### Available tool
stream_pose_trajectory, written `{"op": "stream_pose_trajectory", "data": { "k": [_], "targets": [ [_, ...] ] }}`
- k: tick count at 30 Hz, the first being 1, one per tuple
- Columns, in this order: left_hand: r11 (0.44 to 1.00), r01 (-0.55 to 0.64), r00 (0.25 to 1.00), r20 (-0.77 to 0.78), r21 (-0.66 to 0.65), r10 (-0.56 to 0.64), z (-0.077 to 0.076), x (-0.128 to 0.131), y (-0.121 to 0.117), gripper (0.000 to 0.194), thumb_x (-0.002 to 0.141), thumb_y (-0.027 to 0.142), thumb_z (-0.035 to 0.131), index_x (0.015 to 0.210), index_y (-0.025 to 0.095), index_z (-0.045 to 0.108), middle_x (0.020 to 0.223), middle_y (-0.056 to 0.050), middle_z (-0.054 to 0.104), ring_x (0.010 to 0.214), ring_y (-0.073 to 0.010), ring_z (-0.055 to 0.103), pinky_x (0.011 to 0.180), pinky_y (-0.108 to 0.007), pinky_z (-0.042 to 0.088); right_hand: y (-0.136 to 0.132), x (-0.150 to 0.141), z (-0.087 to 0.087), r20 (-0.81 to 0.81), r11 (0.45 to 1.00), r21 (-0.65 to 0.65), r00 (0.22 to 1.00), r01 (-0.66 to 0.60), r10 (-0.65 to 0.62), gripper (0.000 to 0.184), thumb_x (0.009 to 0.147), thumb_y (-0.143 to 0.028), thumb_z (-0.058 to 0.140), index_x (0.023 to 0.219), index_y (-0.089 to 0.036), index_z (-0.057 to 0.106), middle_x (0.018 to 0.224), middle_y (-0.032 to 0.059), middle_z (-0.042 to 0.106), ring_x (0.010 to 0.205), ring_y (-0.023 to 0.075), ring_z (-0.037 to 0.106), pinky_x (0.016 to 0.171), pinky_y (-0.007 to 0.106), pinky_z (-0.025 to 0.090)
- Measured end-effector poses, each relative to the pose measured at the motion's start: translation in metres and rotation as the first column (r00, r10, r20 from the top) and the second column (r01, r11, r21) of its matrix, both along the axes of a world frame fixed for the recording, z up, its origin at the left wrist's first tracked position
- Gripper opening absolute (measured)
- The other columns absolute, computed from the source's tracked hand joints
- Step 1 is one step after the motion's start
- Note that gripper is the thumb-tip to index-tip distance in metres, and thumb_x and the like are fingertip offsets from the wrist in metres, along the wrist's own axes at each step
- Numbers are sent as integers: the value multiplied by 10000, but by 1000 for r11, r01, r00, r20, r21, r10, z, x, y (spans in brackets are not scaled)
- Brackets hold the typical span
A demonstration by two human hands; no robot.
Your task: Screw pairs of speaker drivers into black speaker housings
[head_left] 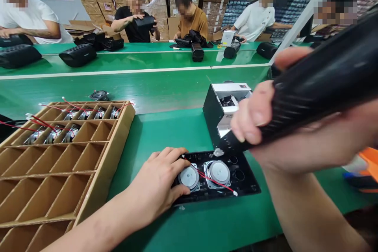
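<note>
My right hand (283, 126) is wrapped round a black electric screwdriver (319, 75), large and close to the camera. It slants down to the left, and its tip is near the far edge of a black speaker panel (248, 181). Two round speaker drivers with silver backs sit in the panel. My left hand (161, 179) covers the panel's left end, with fingers and thumb closed around the edge of the left driver (189, 177). Beside it, the right driver (219, 172) has red wires running across it to a white plug (235, 193).
Left of the panel, a divided cardboard box (118, 145) holds several wired drivers. A loose driver (99, 95) lies behind it. Behind the panel stands a black-and-white screw feeder (211, 110). Across the green bench, several people handle black speakers (77, 54).
</note>
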State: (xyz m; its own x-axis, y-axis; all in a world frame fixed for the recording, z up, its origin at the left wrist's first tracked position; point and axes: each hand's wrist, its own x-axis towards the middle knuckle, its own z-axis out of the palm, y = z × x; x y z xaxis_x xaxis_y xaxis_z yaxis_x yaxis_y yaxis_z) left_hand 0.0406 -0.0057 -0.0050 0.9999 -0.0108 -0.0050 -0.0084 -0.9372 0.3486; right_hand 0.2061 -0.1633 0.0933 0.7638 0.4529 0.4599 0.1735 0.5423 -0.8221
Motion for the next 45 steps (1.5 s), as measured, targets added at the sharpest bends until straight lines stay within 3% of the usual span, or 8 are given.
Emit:
{"op": "stream_pose_trajectory", "data": {
  "k": [4,9,21,31,45],
  "targets": [
    [1000,8,1000,5,-26,-8,-1,-1,0,378,923,334,820,1262,265,668,1481,-72,595,1213,-327,608,942,-518,527,29,-13,-31,-52,974,110,977,-198,204,538,854,-768,686,1032,-261,699,570,-45,601,375,139,477,334,255,358],
    [998,-5,1000,-20,-56,4,4,1,-3,361,928,337,820,1250,253,681,1466,-79,609,1201,-321,610,932,-503,518,42,-14,-58,-30,972,114,977,-207,212,668,896,-846,522,1114,-233,675,613,-43,582,387,125,465,349,261,358],
    [997,7,999,43,-78,-4,-7,0,-1,398,888,334,867,1242,250,705,1455,-48,611,1189,-313,600,908,-501,510,46,-12,-67,-35,957,118,962,-264,270,588,963,-744,518,1132,-204,676,626,-26,595,393,120,480,359,245,382],
    [997,6,999,35,-81,-3,-5,-1,0,404,881,338,873,1237,252,703,1431,-35,620,1177,-309,596,899,-507,506,46,-12,-72,-33,949,78,950,-306,310,579,970,-757,503,1154,-239,684,653,-19,593,422,123,484,401,268,377],
    [999,-28,1000,8,-26,29,-3,2,-3,397,890,338,855,1253,266,712,1295,-71,661,1093,-325,608,880,-493,510,47,-17,-90,-6,867,78,869,-492,494,636,945,-802,521,1147,-214,651,692,-15,579,466,83,488,429,198,385]
  ]
}}
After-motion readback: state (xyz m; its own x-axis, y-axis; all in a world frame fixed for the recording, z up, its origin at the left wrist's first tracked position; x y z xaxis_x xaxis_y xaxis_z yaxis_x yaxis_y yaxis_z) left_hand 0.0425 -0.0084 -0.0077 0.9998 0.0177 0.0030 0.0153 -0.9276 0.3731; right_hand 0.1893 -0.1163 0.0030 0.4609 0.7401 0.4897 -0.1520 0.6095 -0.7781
